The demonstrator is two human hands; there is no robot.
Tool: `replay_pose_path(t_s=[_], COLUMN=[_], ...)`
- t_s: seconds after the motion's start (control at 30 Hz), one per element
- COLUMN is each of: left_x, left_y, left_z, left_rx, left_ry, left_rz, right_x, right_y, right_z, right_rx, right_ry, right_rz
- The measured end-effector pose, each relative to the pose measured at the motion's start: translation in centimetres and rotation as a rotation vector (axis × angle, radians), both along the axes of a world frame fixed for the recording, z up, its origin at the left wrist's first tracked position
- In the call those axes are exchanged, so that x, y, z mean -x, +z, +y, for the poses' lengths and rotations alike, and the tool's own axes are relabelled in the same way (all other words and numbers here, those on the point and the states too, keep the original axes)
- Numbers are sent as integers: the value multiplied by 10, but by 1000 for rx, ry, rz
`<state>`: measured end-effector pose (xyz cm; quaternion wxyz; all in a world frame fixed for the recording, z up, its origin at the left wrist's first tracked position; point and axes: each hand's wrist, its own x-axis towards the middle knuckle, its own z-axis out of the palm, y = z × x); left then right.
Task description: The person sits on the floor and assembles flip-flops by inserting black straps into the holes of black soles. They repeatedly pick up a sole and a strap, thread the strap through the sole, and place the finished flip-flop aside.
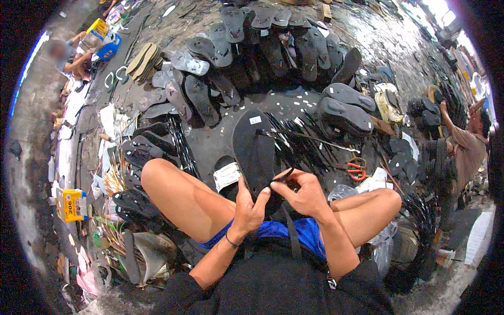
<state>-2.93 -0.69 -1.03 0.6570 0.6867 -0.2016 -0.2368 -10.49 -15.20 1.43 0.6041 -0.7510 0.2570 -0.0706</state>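
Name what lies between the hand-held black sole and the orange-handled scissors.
In the head view, thin black straps lie between the black sole and the scissors; a slim dark piece also stretches over them.

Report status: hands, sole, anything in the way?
Left hand gripping black sole, near end. Right hand pinching dark strip by sole's right edge. Sole bears white label. No obstruction seen; orange-handled scissors off right.
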Motion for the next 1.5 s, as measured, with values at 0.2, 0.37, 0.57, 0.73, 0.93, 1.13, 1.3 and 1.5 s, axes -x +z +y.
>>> replay_pose_path(t_s=[0.2, 0.37, 0.57, 0.73, 0.93, 1.13, 1.3, 1.5], left_x=[-6, -13, -30, -36, -45, -91, -108, -66], left_y=[-2, 4, 23, 29, 27, 28, 41, 36], left_z=[0, 0, 6, 11, 13, 48, 72, 36], left_rx=[26, 33, 146, 63, -13, -502, -513, -10], left_ry=[-49, -91, -85, -166, -185, -664, -414, 399], left_rz=[119, 183, 664, 653, 447, -319, 71, 527], right_x=[-3, -2, -2, 3, -1, 9, 22, 17], right_y=[6, 13, -12, -40, -20, -2, -28, -18], right_z=[-2, -7, -3, -4, 1, -39, -68, -12], right_rx=[25, 34, -903, -1023, -529, 473, -964, -199], right_ry=[16, 51, -83, 67, -18, -113, -673, -293], right_rz=[-23, 12, -231, -216, -209, -154, -500, -186])
